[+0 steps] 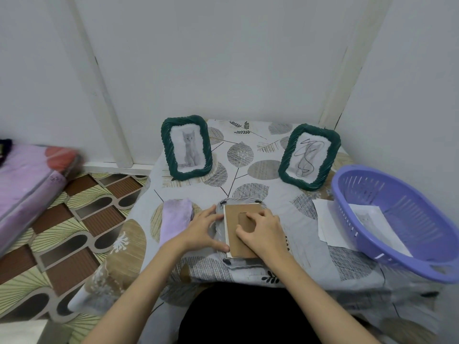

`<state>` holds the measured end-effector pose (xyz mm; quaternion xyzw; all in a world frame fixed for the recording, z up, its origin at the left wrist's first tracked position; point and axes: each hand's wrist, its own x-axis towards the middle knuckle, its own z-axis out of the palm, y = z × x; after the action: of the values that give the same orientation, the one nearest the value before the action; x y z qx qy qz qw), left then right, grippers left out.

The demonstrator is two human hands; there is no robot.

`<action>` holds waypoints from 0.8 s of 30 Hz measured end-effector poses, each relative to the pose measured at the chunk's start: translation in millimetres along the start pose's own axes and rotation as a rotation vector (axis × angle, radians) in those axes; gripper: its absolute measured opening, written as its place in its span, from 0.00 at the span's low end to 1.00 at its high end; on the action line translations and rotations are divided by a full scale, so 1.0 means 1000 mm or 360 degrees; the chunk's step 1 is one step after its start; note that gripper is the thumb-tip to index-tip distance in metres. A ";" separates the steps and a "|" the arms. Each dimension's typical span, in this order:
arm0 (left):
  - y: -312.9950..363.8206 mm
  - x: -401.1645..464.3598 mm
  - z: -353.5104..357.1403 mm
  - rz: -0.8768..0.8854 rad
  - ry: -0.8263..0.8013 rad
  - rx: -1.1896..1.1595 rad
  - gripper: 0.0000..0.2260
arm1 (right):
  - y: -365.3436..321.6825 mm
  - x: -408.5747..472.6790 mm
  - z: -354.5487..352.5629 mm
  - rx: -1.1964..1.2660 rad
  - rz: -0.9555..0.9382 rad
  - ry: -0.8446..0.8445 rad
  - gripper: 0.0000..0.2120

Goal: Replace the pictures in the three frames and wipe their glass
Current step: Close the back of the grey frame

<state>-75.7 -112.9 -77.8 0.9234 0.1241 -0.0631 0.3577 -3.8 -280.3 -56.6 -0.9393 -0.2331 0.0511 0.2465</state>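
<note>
Two green picture frames (186,147) (309,156) standing at centre, one frame face down (242,229) at lower centre, one lilac cloth (175,220), one purple basket (402,219) at right, two hands (203,229) (263,230)

No readable text, labels, brands or numbers anywhere in view. Framed prints carry images only: cat photo, scribble drawing. Paper sheets show no legible writing.
</note>
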 end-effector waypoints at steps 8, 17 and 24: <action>-0.002 0.002 -0.004 0.0004 0.0020 -0.0234 0.31 | -0.006 0.002 0.001 -0.0096 0.0021 -0.0034 0.25; -0.009 0.010 0.002 -0.0007 0.0077 -0.0183 0.27 | -0.010 0.003 0.002 -0.0171 0.0005 -0.0051 0.25; -0.009 0.011 0.002 -0.0012 0.0067 -0.0205 0.28 | -0.009 0.003 0.004 -0.0206 0.0011 -0.0084 0.26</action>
<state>-67.6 -105.4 -87.2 0.8991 0.1390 -0.0369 0.4133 -5.7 -270.6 -55.8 -0.9524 -0.2392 0.0616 0.1789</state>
